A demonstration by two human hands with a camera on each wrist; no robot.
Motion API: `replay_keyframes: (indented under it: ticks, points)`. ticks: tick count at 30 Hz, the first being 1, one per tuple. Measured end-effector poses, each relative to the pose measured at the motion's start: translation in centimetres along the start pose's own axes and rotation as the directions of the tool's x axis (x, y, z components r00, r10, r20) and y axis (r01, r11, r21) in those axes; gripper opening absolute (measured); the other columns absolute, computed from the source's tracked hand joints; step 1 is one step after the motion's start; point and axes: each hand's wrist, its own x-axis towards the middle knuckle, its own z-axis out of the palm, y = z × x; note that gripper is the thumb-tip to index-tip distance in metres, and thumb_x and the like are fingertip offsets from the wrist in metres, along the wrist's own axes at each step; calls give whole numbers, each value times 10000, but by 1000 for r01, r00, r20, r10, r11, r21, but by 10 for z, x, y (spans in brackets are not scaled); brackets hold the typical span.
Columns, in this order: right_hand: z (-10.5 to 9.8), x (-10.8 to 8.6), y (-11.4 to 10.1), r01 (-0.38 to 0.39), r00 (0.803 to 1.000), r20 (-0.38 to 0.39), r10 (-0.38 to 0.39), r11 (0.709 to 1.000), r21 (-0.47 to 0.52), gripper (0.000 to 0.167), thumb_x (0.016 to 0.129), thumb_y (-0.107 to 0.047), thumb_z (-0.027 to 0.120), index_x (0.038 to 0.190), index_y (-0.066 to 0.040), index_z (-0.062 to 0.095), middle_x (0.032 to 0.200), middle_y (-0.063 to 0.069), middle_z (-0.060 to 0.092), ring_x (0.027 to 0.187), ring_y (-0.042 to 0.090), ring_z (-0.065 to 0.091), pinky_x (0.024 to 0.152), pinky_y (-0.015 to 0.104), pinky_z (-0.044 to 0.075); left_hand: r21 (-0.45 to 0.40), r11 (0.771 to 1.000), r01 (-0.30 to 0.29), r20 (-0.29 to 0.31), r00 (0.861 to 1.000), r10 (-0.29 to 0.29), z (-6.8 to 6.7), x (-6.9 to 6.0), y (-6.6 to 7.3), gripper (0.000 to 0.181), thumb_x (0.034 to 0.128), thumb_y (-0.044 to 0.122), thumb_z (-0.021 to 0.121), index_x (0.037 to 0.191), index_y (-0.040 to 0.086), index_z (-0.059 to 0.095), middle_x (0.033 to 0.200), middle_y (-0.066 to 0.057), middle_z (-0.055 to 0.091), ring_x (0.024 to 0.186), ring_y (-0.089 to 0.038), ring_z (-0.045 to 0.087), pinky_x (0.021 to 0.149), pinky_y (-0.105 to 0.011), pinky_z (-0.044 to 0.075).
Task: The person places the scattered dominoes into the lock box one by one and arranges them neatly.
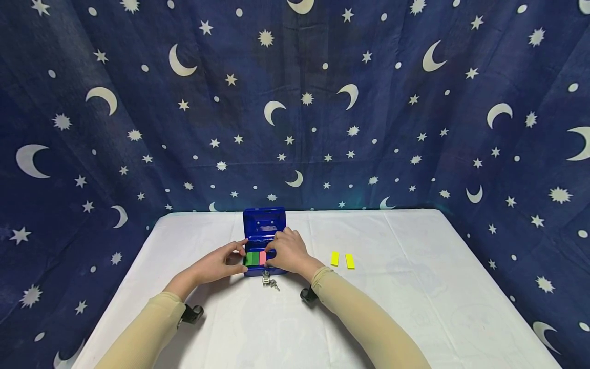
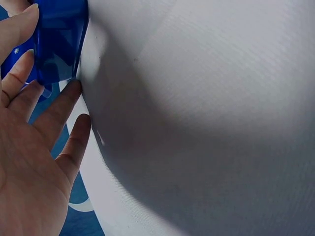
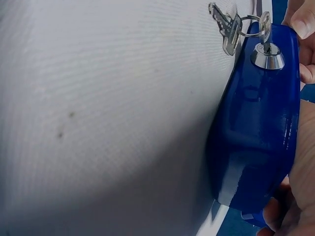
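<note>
An open blue metal cash box (image 1: 256, 272) stands on the table, its lid (image 1: 264, 221) raised at the back. Green blocks (image 1: 252, 258) and a pink block (image 1: 262, 258) sit side by side in its left part. My left hand (image 1: 216, 264) touches the box's left side, fingers spread and fairly straight. Over the right part is my right hand (image 1: 289, 251), its thumb and index finger pinching the pink block at its ends. That hand hides the rest of the interior. From the front lock (image 3: 268, 56) hangs a ring of keys (image 3: 227, 29).
Two yellow blocks (image 1: 335, 259) lie apart on the white tablecloth (image 1: 415, 307), right of the box. Dark blue curtains (image 1: 313, 128) with moons and stars enclose the table's back and sides. Each wrist carries a small black camera (image 1: 191, 313).
</note>
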Motion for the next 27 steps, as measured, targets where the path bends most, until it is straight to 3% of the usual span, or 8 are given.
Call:
replay_keyframes:
  ticks: [27]
  points:
    - [0,0,-2,-29,999,32,28,999,38,397,791,-585,806,1107,-347,782,924,-106,550,901,151,397,785,314,348,1,1000,12,0,1000,-12,0,-1,2,351,922,315,767,1130,148,538,1639,-88,315,1313,-293,555,1118,-541,388]
